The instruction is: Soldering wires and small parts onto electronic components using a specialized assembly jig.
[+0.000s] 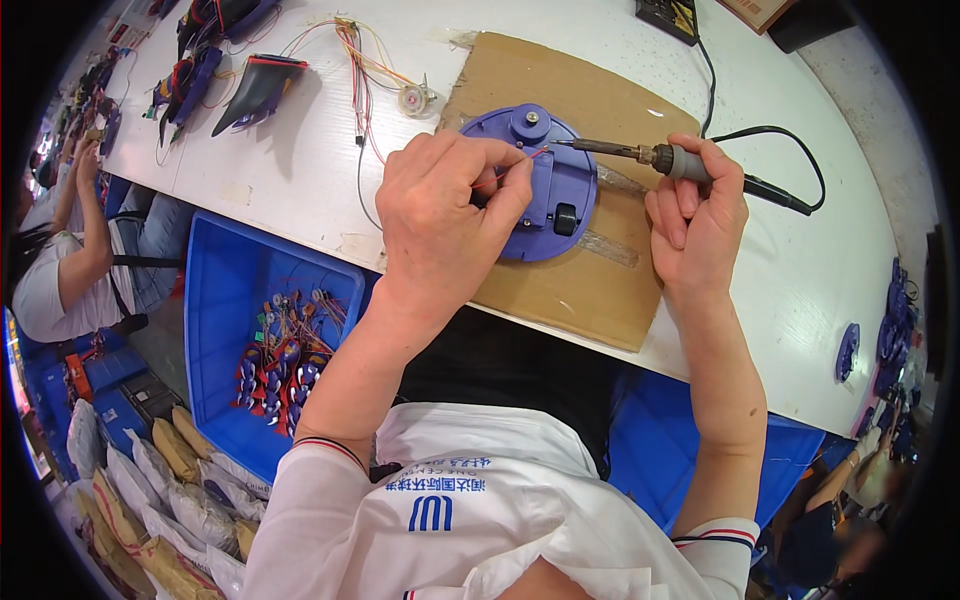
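A purple oval plastic base [520,245] with a round raised post and a small black wheel lies on a sheet of cardboard [600,310]. Over its left side, my left hand [440,200] pinches a thin red wire [487,183] between thumb and fingers. The wire's end reaches toward the base's upper middle. My right hand [700,205] grips a soldering iron [680,162] by its grey handle. Its dark tip points left and is at the base close to the wire end; whether they touch I cannot tell. My left hand hides part of the base.
Loose wires with a small round part [413,98] lie left of the cardboard, near dark curved plastic shells [258,92]. The iron's black cord [822,170] loops at right. A blue bin [215,330] holds wired parts below the table's left edge. Another person [80,250] sits at far left.
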Tool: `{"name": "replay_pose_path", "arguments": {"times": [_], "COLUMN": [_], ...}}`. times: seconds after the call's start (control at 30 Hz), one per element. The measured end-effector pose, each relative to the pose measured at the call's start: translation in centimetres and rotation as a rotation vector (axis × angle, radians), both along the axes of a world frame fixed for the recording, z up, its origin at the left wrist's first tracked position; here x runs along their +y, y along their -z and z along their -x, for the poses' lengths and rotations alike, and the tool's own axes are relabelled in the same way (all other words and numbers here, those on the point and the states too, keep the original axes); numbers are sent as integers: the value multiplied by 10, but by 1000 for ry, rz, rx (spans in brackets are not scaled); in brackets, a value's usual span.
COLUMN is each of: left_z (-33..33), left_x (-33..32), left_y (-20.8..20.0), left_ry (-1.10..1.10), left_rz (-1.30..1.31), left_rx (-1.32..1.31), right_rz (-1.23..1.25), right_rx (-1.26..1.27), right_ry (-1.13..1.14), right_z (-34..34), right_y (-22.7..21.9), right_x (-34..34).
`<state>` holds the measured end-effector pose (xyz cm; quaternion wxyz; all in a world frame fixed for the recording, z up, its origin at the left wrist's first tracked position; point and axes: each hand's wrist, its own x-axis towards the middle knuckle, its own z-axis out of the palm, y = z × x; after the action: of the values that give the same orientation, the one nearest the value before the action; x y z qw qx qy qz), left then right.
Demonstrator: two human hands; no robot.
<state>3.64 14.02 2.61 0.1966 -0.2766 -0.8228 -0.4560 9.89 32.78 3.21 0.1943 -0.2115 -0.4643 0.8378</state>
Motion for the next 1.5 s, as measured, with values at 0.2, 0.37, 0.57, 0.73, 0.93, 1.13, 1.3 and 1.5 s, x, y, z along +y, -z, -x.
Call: {"name": "replay_pose_path", "arguments": {"times": [0.2, 0.37, 0.57, 0.73, 0.93, 1.13, 1.3, 1.5], "left_z": [-3, -3, -10, -18, -9, 27, 65, 97], "left_x": [0, -2, -3, -2, -19, -61, -102, -116], "left_y": [-2, 0, -18, -21, -17, -34, -13, -8], "left_ry": [-11, -11, 52, 38, 101, -91, -249, -722], "left_rz": [12, 45, 138, 343, 56, -442, -462, 295], "left_rx": [-11, -1, -19, -14, -109, -553, -514, 441], "right_rz": [12, 67, 160, 295, 316, 342, 362, 345], "right_rx": [-4, 1, 25, 65, 62, 71, 85, 68], "right_ry": [4, 24, 34, 30, 25, 42, 20, 17], "right_z": [-1, 0, 2, -1, -6, -4, -1, -1], "right_y": [-2, -4, -7, -7, -3, -5, -2, 1], "right_x": [0, 4, 8, 16, 23, 23, 24, 26]}}
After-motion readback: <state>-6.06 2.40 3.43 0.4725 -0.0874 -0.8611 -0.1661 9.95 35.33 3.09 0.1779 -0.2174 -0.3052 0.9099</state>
